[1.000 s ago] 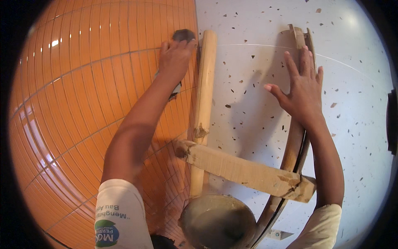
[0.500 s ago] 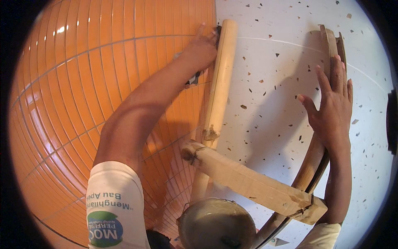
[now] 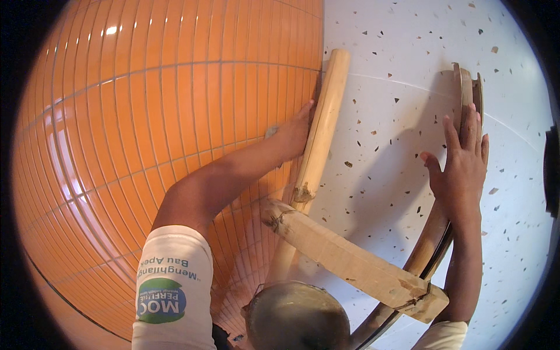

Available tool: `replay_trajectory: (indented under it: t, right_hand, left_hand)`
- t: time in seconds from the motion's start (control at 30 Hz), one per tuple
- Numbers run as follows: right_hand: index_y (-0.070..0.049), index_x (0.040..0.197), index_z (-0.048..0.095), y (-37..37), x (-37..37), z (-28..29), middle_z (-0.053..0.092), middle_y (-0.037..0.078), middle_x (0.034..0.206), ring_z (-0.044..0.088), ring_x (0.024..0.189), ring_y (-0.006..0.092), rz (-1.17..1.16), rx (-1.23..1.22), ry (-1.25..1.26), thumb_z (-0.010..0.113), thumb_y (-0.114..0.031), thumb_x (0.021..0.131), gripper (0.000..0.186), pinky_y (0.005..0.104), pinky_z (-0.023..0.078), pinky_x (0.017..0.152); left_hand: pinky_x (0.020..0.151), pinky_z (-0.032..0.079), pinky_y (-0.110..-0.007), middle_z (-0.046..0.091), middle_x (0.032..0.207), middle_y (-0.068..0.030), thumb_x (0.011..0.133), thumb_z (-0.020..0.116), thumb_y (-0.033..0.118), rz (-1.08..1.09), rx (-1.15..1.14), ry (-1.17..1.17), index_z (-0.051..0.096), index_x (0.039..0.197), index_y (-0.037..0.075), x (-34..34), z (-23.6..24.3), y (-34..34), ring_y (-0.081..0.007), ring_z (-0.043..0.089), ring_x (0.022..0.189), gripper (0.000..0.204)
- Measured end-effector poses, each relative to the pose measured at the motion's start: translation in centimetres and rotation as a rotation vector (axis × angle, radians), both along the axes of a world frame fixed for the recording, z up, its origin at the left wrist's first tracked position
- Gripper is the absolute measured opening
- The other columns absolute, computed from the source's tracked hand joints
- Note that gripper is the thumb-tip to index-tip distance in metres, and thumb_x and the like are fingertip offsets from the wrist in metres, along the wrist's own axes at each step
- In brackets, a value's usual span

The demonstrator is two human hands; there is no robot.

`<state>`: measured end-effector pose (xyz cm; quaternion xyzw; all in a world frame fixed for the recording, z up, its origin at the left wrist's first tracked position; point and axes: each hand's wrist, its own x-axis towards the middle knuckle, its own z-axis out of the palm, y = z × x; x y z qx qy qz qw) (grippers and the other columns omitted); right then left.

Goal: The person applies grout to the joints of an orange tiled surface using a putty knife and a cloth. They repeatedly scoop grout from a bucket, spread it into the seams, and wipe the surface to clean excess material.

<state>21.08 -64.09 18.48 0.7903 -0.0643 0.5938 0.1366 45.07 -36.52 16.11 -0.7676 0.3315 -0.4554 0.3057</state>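
Observation:
My left hand [image 3: 294,137] is against the orange tiled wall, beside the left bamboo pole [image 3: 326,122]. Its fingers are partly hidden, and grey and dark edges of a cloth [image 3: 272,131] peek out around it. My right hand [image 3: 461,178] is open, fingers spread, its palm on the right pole [image 3: 462,87], which looks split and hollow. A thick wooden crosspiece [image 3: 350,254] spans the two poles lower down, with dark wire bound around it near both ends.
Orange tiles [image 3: 175,116] with grey grout cover the left side. A white speckled surface [image 3: 385,163] lies to the right, with shadows across it. A round, bucket-like container [image 3: 297,321] with a murky grey-brown inside sits at the bottom, below the crosspiece.
My left hand and the cloth have moved down the tiles, closer to the crosspiece. My right hand stays on its pole. The whole view has shifted slightly.

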Motion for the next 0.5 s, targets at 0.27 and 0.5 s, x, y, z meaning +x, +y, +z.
replay_trajectory:
  t: [0.27, 0.5]
  right_hand:
    - [-0.012, 0.139, 0.049, 0.2, 0.0, 0.0, 0.021, 0.015, 0.158, 0.021, 0.146, 0.0325, -0.024, 0.009, 0.039, 0.077, -0.026, 0.077, 0.07, 0.0517, 0.02, 0.116]
    - [-0.011, 0.139, 0.048, 0.0, 0.7, 0.0, 0.02, 0.021, 0.157, 0.018, 0.146, 0.0376, -0.104, -0.076, 0.029, 0.076, -0.032, 0.078, 0.07, 0.0548, 0.022, 0.114]
  left_hand:
    - [0.12, 0.0, -0.051, 0.041, 0.148, -0.0111, 0.095, 0.046, 0.034, -0.098, -0.217, 0.638, 0.04, 0.145, 0.01, -0.1, -7.4, 1.4, -0.0264, 0.025, 0.144, 0.056]
    - [0.12, -0.003, -0.05, 0.042, 0.148, -0.0119, 0.096, 0.04, 0.03, 0.2, 0.002, 0.026, 0.039, 0.145, 0.008, 3.5, -8.7, -0.3, -0.0247, 0.026, 0.143, 0.054]
